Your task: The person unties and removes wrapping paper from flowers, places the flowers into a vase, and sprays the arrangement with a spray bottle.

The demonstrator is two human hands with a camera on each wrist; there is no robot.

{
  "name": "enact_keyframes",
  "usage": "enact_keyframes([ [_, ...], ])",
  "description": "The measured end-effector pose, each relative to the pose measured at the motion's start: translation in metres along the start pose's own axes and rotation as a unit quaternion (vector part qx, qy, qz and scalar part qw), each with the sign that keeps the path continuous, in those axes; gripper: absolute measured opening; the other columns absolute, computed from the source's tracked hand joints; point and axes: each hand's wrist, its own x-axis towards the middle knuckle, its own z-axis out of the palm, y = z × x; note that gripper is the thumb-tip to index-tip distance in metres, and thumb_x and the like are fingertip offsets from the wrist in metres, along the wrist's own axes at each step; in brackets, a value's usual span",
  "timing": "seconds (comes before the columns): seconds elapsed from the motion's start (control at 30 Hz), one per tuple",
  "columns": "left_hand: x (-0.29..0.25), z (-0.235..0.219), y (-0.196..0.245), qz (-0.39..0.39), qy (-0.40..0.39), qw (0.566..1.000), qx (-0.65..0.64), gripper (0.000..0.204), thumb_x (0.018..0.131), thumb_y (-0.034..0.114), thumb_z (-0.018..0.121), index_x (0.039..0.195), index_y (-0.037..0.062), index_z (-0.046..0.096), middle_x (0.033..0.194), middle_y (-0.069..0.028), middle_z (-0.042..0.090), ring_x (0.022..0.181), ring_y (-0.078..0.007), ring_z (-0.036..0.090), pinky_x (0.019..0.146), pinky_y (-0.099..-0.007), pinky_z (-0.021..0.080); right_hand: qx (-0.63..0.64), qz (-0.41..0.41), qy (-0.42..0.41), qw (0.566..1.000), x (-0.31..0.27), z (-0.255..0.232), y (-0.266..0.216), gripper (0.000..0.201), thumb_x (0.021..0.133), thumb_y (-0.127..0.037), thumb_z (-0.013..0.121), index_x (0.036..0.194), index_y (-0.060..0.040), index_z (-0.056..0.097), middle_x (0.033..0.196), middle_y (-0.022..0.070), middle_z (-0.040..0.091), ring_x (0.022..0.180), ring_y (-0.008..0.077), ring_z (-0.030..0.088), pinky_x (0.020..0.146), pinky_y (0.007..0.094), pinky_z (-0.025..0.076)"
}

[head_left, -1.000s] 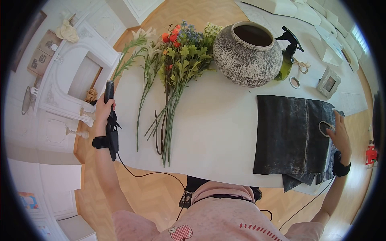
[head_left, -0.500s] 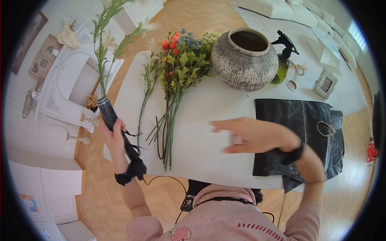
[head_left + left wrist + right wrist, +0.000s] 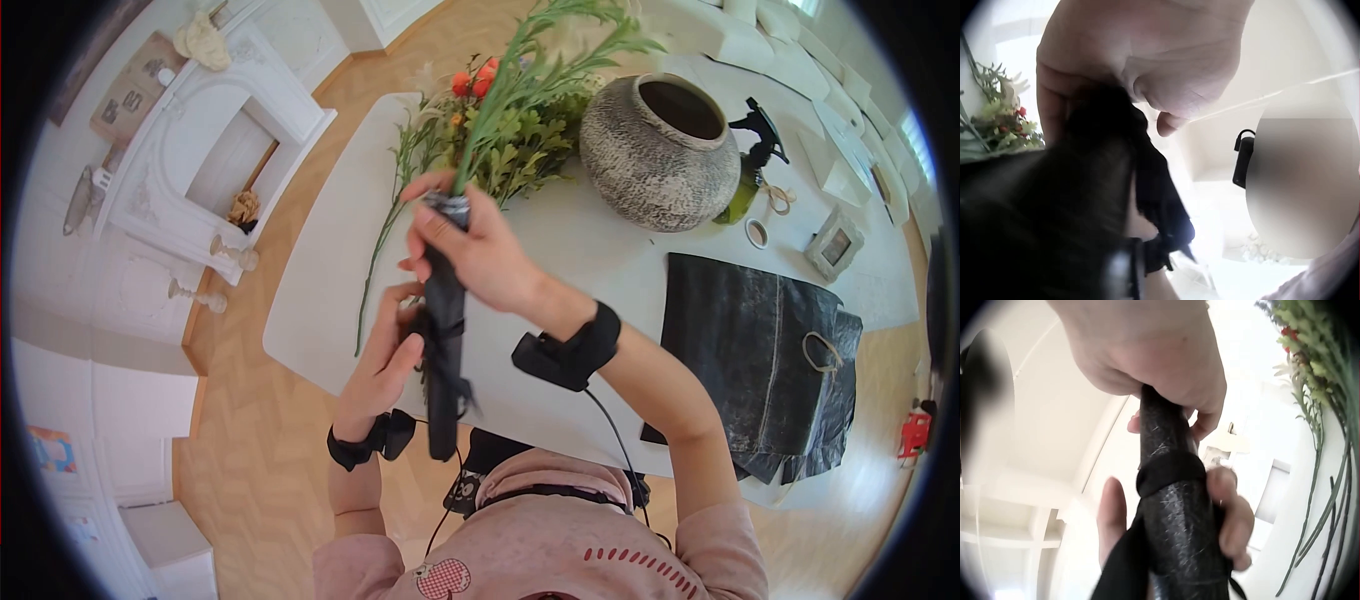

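Observation:
A long black wrapped roll (image 3: 445,370) stands nearly upright over the table's near edge, with green leafy stems (image 3: 520,75) rising from its top. The right hand (image 3: 480,250) grips its upper end. Lower down, the left hand (image 3: 385,355) holds the roll's side; in the right wrist view its fingers (image 3: 1235,515) and thumb lie on opposite sides of the roll (image 3: 1175,531). A black ribbon hangs from the roll; the left wrist view shows the ribbon (image 3: 1160,187) below the left hand (image 3: 1147,56). The ends of the stems inside the roll are hidden.
Flowers (image 3: 540,140) lie on the white table (image 3: 320,300). To their right stand a textured vase (image 3: 660,160), a green spray bottle (image 3: 745,190) and a grey frame (image 3: 835,244). Tape (image 3: 757,234) and black sheets (image 3: 720,350) with a ring (image 3: 822,352) lie on the right.
The left hand has carried the roll and its stems rightward to the front of the body. The right hand has left the black sheets, crossed leftward and taken hold of the roll's top.

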Motion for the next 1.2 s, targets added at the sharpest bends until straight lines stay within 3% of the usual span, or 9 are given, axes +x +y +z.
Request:
enact_keyframes([
  [0.07, -0.005, -0.004, -0.009, 0.022, -0.01, 0.998, 0.056, 0.041, 0.089, 0.027, 0.043, 0.119, 0.001, 0.033, 0.079, -0.0029, 0.048, 0.064, -0.0088, 0.042, 0.056, -0.0225, 0.035, 0.011, 0.007, 0.001, 1.0, 0.0, -0.005, -0.009, 0.018, 0.091, -0.011, 0.041, 0.108, -0.0047, 0.038, 0.07, 0.0054, 0.051, 0.056, 0.0124, 0.051, 0.063, 0.0325, 0.051],
  [0.13, -0.009, -0.003, -0.012, -0.109, -0.049, 0.993, -0.008, 0.032, 0.088, 0.019, 0.046, 0.114, 0.0005, 0.038, 0.065, -0.0005, 0.044, 0.057, -0.0078, 0.038, 0.052, -0.0213, 0.032, 0.019, 0.01, 0.008, 1.0, 0.001, -0.008, -0.018, 0.019, 0.091, -0.01, 0.041, 0.109, -0.0042, 0.037, 0.07, 0.0058, 0.051, 0.055, 0.0129, 0.051, 0.063, 0.0329, 0.051],
  [0.23, -0.006, -0.013, -0.022, -0.033, -0.05, 0.981, 0.183, 0.026, 0.086, 0.011, 0.047, 0.109, 0.0006, 0.041, 0.058, 0.0012, 0.041, 0.052, -0.008, 0.037, 0.05, -0.0213, 0.033, -0.033, -0.002, -0.011, 0.999, 0.003, -0.014, -0.027, 0.019, 0.091, -0.009, 0.041, 0.108, -0.0031, 0.035, 0.07, 0.0065, 0.05, 0.055, 0.0131, 0.052, 0.062, 0.0331, 0.051],
  [0.47, -0.003, -0.003, 0.006, -0.049, 0.059, 0.99, 0.119, 0.02, 0.081, 0.002, 0.049, 0.101, 0.0006, 0.045, 0.055, -0.0025, 0.043, 0.05, -0.0075, 0.036, 0.048, -0.0217, 0.032, -0.14, -0.027, -0.033, 0.989, 0.003, -0.023, -0.034, 0.01, 0.091, -0.007, 0.038, 0.1, -0.0029, 0.036, 0.068, 0.0069, 0.05, 0.052, 0.0126, 0.051, 0.055, 0.0291, 0.05],
  [0.73, -0.011, -0.049, 0.002, 0.003, 0.125, 0.936, 0.329, 0.013, 0.069, -0.005, 0.058, 0.08, 0.001, 0.054, 0.051, -0.0033, 0.043, 0.046, -0.0064, 0.033, 0.045, -0.0203, 0.027, -0.128, -0.027, 0.038, 0.991, -0.004, -0.033, -0.043, 0.008, 0.09, -0.005, 0.04, 0.098, -0.0029, 0.037, 0.065, 0.0055, 0.047, 0.049, 0.0114, 0.048, 0.049, 0.0265, 0.046],
  [0.9, -0.003, -0.021, 0.036, 0.004, 0.158, 0.867, 0.473, 0.041, 0.059, 0.0, 0.07, 0.097, 0.0057, 0.055, 0.059, -0.0032, 0.044, 0.052, -0.0144, 0.043, 0.048, -0.0259, 0.034, -0.125, -0.03, 0.059, 0.99, 0.0, -0.032, -0.039, 0.007, 0.09, -0.005, 0.039, 0.096, -0.0033, 0.037, 0.064, 0.0046, 0.045, 0.048, 0.011, 0.046, 0.046, 0.0268, 0.043],
  [0.97, 0.004, -0.004, 0.043, 0.18, 0.174, 0.811, 0.528, 0.057, 0.053, 0.004, 0.075, 0.106, 0.0087, 0.053, 0.068, -0.0031, 0.048, 0.061, -0.0198, 0.049, 0.052, -0.0308, 0.038, -0.11, -0.032, 0.077, 0.99, 0.002, -0.032, -0.039, 0.007, 0.09, -0.005, 0.04, 0.096, -0.0033, 0.037, 0.064, 0.0046, 0.045, 0.048, 0.011, 0.046, 0.046, 0.0269, 0.043],
  [1.07, 0.007, 0.012, 0.045, 0.248, 0.107, 0.83, 0.488, 0.06, 0.049, 0.008, 0.076, 0.106, 0.0096, 0.055, 0.073, -0.0023, 0.05, 0.068, -0.0196, 0.051, 0.054, -0.0321, 0.04, -0.101, -0.032, 0.092, 0.99, 0.004, -0.031, -0.038, 0.007, 0.09, -0.005, 0.04, 0.096, -0.0033, 0.037, 0.064, 0.0047, 0.045, 0.047, 0.011, 0.046, 0.046, 0.0272, 0.043],
  [1.2, 0.024, 0.032, 0.049, 0.325, -0.049, 0.75, 0.574, 0.041, 0.054, 0.008, 0.069, 0.095, 0.0111, 0.063, 0.065, 0.0013, 0.045, 0.063, -0.0148, 0.046, 0.048, -0.0267, 0.035, -0.099, -0.028, 0.083, 0.991, 0.004, -0.03, -0.037, 0.007, 0.09, -0.005, 0.041, 0.095, -0.0033, 0.037, 0.064, 0.0047, 0.045, 0.048, 0.0109, 0.046, 0.045, 0.0275, 0.043],
])
